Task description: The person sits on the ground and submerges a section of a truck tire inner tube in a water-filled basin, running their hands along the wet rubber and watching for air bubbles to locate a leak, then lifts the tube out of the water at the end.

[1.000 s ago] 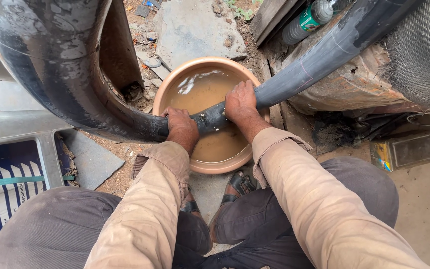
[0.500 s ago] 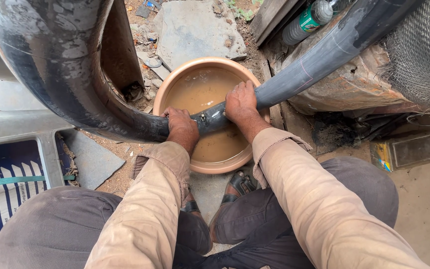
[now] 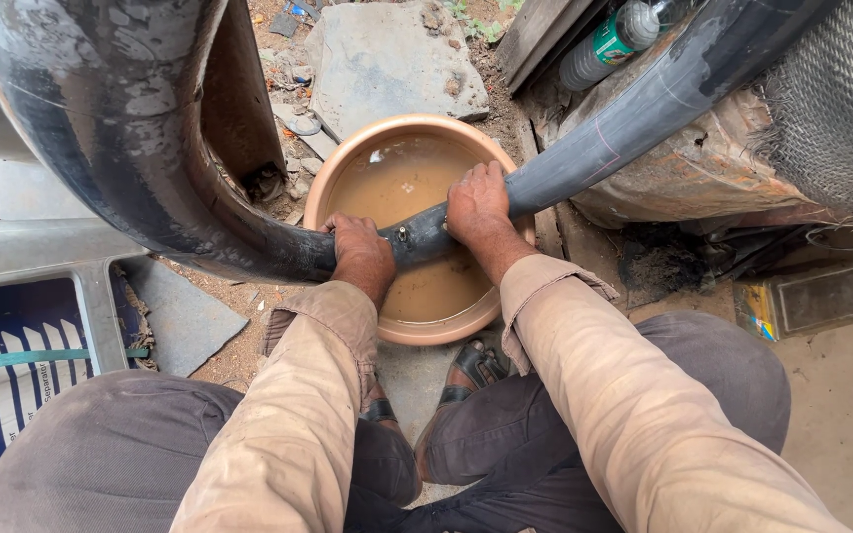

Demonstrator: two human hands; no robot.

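Observation:
A large black rubber inner tube (image 3: 120, 128) loops from the upper left, dips across a tan basin (image 3: 348, 168) of muddy brown water, and rises to the upper right. My left hand (image 3: 359, 252) grips the tube at the basin's near left rim. My right hand (image 3: 479, 202) presses down on the tube over the water, a little right of the small valve stub (image 3: 403, 235) between both hands. Both sleeves are tan and dusty. I squat with sandalled feet (image 3: 466, 370) just behind the basin.
A flat grey stone slab (image 3: 392, 59) lies beyond the basin. A dark plastic bottle with a green label (image 3: 619, 35) rests at the upper right beside wire mesh (image 3: 831, 99). A blue printed box (image 3: 12, 375) sits at the left. Bare dirt surrounds the basin.
Both hands hold the same spots on the tube. The bright glare on the water's surface has faded; the water looks calmer.

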